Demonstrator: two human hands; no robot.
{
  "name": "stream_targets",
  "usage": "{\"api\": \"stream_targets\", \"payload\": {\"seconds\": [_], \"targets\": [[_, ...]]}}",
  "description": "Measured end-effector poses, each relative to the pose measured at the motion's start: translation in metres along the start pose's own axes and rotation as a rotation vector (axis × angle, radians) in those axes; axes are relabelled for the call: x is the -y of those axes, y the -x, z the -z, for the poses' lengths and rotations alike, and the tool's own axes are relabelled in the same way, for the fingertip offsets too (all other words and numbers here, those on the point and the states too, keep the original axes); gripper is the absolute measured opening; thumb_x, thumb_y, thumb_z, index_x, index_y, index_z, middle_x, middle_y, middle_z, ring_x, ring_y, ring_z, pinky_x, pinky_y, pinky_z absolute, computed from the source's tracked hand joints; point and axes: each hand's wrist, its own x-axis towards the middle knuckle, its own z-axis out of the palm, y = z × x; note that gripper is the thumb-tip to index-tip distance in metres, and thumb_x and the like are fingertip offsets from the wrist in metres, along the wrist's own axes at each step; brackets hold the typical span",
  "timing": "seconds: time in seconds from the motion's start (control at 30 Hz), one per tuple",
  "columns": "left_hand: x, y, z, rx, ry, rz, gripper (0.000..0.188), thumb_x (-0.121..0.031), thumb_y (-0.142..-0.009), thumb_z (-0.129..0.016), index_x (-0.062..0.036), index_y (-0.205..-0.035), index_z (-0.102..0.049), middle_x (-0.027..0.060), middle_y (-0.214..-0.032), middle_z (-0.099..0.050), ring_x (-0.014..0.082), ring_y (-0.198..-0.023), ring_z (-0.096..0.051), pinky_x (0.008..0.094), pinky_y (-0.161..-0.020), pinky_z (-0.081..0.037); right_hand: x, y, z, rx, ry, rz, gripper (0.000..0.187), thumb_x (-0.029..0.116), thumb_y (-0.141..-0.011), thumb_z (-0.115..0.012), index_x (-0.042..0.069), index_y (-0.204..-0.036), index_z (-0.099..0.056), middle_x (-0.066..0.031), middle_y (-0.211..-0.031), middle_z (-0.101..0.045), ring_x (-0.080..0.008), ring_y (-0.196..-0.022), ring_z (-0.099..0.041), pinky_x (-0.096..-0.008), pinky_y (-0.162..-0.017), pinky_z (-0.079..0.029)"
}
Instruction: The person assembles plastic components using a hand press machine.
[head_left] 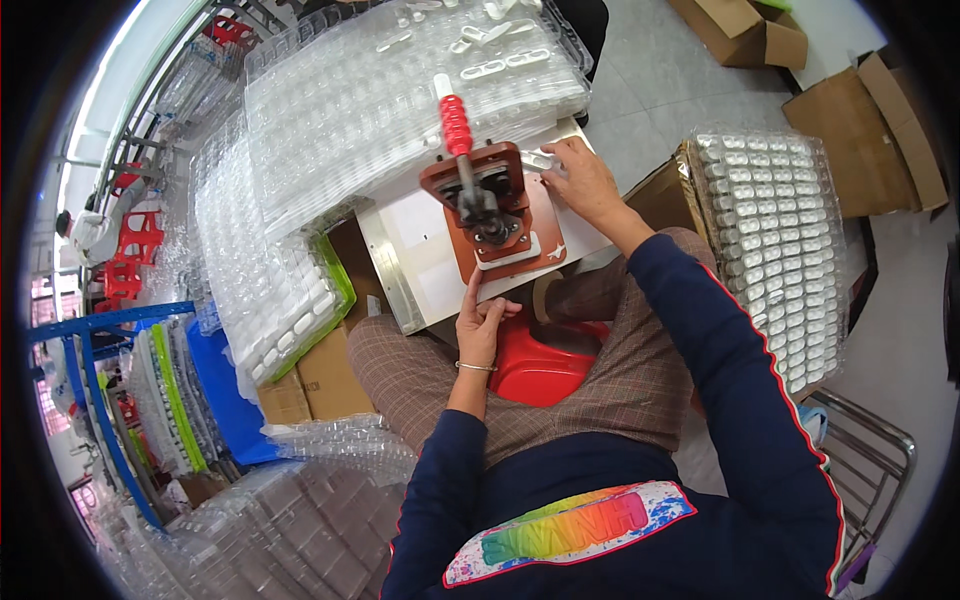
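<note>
A hand press [480, 200] with a red ribbed handle [455, 125] and reddish-brown plates stands on a white board [420, 240] before me. A white plastic part [515, 254] lies on its base, partly hidden under the press head. My left hand [482, 325] is at the near edge of the base, index finger stretched toward that part, thumb apart, holding nothing. At the far right side of the press, my right hand [585, 185] has its thumb and fingertips closed about a small white plastic piece [536, 160].
Stacked clear blister trays [340, 130] rise behind and left of the board, loose white oval parts [505, 64] on top. More trays with white parts [775, 250] stand at right on a carton. A red stool [540, 370] is between my legs; cardboard boxes [860, 140] sit far right.
</note>
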Motion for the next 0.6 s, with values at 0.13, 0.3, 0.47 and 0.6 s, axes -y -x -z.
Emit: {"api": "stream_targets", "payload": {"seconds": [0.13,0.3,0.47,0.6], "targets": [[0.002,0.002,-0.001,0.008,0.016,0.001,0.062,-0.008,-0.095,-0.059,-0.0115,-0.15,-0.031,0.0089,-0.086,-0.071,0.0116,-0.08,-0.067,0.0223,-0.072,-0.05,-0.011,-0.008,-0.022,-0.047,0.118,0.027,0.033,0.022,-0.08,-0.071,0.006,-0.108,-0.066,-0.0157,-0.103,-0.061,-0.033,-0.097,-0.059,-0.0414,-0.086,-0.047],[0.005,-0.003,0.001,0.037,0.074,0.007,0.062,-0.006,-0.095,-0.057,-0.008,-0.15,-0.029,0.0101,-0.086,-0.071,0.0122,-0.079,-0.066,0.0239,-0.072,-0.051,-0.006,0.004,-0.002,-0.023,-0.03,-0.134,0.026,0.016,-0.082,-0.068,0.004,-0.105,-0.066,-0.0141,-0.102,-0.063,-0.0287,-0.088,-0.062,-0.0371,-0.078,-0.05],[-0.005,-0.005,0.004,0.036,0.029,-0.027,0.064,-0.007,-0.093,-0.058,-0.0078,-0.15,-0.029,0.0089,-0.085,-0.072,0.0108,-0.077,-0.065,0.0222,-0.07,-0.05,0.015,0.059,0.022,0.074,-0.213,-0.083,0.028,0.01,-0.081,-0.068,0.004,-0.108,-0.064,-0.0106,-0.099,-0.062,-0.0225,-0.084,-0.061,-0.0323,-0.077,-0.049],[-0.003,-0.005,0.0,0.016,0.05,-0.028,0.063,-0.002,-0.092,-0.058,-0.0098,-0.149,-0.033,0.0087,-0.082,-0.07,0.0105,-0.077,-0.065,0.0233,-0.072,-0.052,0.041,0.102,0.015,0.149,-0.253,-0.014,0.03,0.01,-0.08,-0.069,0.003,-0.108,-0.063,-0.011,-0.099,-0.06,-0.0231,-0.089,-0.061,-0.0327,-0.079,-0.049]]}}
